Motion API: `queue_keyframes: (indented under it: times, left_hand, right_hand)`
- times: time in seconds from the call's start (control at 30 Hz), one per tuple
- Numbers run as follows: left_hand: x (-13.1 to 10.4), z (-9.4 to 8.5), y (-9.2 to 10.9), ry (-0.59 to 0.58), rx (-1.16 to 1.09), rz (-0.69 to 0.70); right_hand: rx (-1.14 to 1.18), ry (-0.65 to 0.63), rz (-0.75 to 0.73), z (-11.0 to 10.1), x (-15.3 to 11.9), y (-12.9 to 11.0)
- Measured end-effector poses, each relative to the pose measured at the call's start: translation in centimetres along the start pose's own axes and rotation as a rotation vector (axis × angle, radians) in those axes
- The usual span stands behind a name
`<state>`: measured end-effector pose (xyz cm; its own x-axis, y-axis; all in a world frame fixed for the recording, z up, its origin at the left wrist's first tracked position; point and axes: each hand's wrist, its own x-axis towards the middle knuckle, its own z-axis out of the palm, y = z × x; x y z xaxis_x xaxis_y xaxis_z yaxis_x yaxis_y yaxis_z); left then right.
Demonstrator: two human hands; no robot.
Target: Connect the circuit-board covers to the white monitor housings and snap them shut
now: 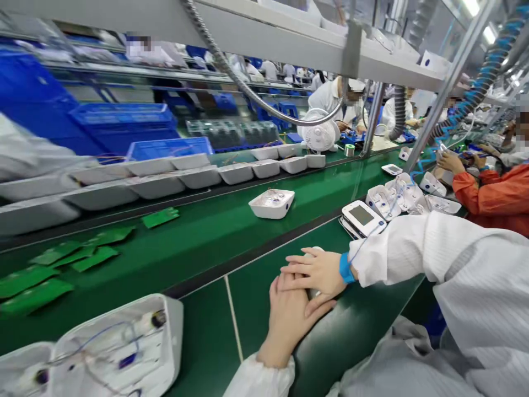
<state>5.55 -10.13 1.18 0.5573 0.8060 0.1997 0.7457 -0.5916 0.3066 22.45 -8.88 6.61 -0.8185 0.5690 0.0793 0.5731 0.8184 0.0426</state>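
My left hand (291,311) and my right hand (324,271) overlap over the green worktop, closed around a mostly hidden white plastic casing (316,251). Only slivers of the casing show, above my right hand and between the two hands. My right fingers reach across the back of my left hand, and my left thumb points to the right. A blue wrist strap (346,268) with a thin cord is on my right wrist. Just beyond that wrist lies a white monitor with a grey screen (361,215), stacked on another piece.
A white open shell (271,203) sits on the green conveyor (206,231), with green circuit boards (97,256) to its left. Wired shells (119,347) stand at the near left. Several shells line the far edge. At right, a co-worker's orange sleeve (491,190) is near more shells.
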Motion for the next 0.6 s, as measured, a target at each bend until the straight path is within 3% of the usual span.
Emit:
queue_keyframes:
  times: [0.17, 0.33, 0.6]
  left_hand:
    - [-0.3, 0.7, -0.4, 0.070, -0.117, -0.003]
    - [0.0, -0.2, 0.2, 0.019, -0.201, -0.032]
    - [-0.1, -1.3, 1.1, 0.007, -0.189, -0.138]
  right_hand:
    - [0.064, -0.064, 0.050, -0.1, 0.2, -0.2]
    - [0.166, -0.129, 0.061, -0.7, 0.3, 0.3]
    - [0.209, -0.142, 0.222, -1.5, 5.6, 3.6]
